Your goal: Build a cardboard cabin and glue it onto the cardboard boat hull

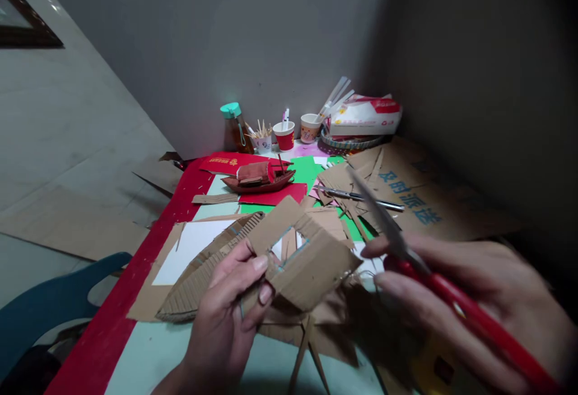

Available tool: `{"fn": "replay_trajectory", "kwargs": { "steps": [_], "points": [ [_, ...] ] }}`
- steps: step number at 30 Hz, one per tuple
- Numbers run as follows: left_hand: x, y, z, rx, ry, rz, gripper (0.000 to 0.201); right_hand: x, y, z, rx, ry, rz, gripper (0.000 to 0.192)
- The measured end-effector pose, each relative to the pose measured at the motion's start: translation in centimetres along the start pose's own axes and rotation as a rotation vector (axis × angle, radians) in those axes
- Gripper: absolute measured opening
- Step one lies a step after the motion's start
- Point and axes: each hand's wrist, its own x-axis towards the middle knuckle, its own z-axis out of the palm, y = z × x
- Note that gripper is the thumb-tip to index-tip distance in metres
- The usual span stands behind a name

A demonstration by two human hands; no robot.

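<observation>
My left hand (pixel 230 304) is closed on a folded cardboard piece (pixel 311 262), thumb in front and fingers beneath. A rectangular window is cut through it, with blue lines along the edges. In my right hand (pixel 478 298), slightly blurred, is a red-handled knife (pixel 383 220), its pointed blade up and to the left, apart from the cardboard piece. Behind my left hand lies a ribbed cardboard boat hull (pixel 198 286). Farther back sits a small reddish-brown model boat (pixel 257 181) with a rounded cabin.
Cardboard scraps (pixel 334 220) and a metal-bladed cutter (pixel 361 196) lie mid-table. Along the wall stand a teal-lidded bottle (pixel 235 130), a cup of sticks (pixel 262 144), a red cup (pixel 283 139) and a boxed package (pixel 363 118). A blue chair (pixel 58 292) is at left.
</observation>
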Motion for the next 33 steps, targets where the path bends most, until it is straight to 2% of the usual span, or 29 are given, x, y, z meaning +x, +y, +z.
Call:
{"fn": "replay_trajectory", "kwargs": {
  "steps": [3, 5, 8, 10, 12, 14, 18, 22, 30, 33],
  "points": [
    [0.0, 0.0, -0.1, 0.039, -0.026, 0.001, 0.023, 0.9, 0.1, -0.6, 0.156, 0.07, 0.113, 0.018],
    [-0.1, -0.1, 0.0, 0.068, -0.049, 0.007, 0.023, 1.3, -0.2, -0.7, 0.258, 0.074, 0.219, 0.021],
    [-0.3, -0.6, 0.2, 0.082, -0.078, 0.034, 0.022, 1.3, -1.0, -0.3, 0.512, -0.177, 0.326, 0.028],
    [-0.4, -1.0, 0.5, 0.098, -0.083, 0.049, 0.021, 1.0, -1.5, 0.3, 0.604, -0.332, 0.352, 0.025],
    [-0.5, -1.2, 0.8, 0.117, -0.099, 0.045, 0.021, 0.7, -1.8, 1.0, 0.618, -0.375, 0.357, 0.018],
    [-0.5, -1.2, 1.2, 0.125, -0.106, 0.011, 0.023, 0.5, -1.8, 1.5, 0.615, -0.363, 0.354, 0.014],
    [-0.1, -1.1, 1.3, 0.162, -0.132, -0.061, 0.018, 0.5, -1.7, 2.1, 0.589, -0.346, 0.379, 0.016],
    [0.5, -1.3, 0.9, 0.192, -0.157, -0.007, 0.017, 0.5, -1.6, 2.4, 0.543, -0.359, 0.417, 0.023],
    [0.3, -1.3, 1.3, 0.141, -0.197, -0.004, 0.031, 0.6, -1.2, 2.8, 0.569, -0.341, 0.383, 0.019],
    [0.3, -1.3, 1.4, 0.156, -0.15, -0.007, 0.041, 0.5, -1.0, 3.1, 0.589, -0.358, 0.396, 0.021]
  ]
}}
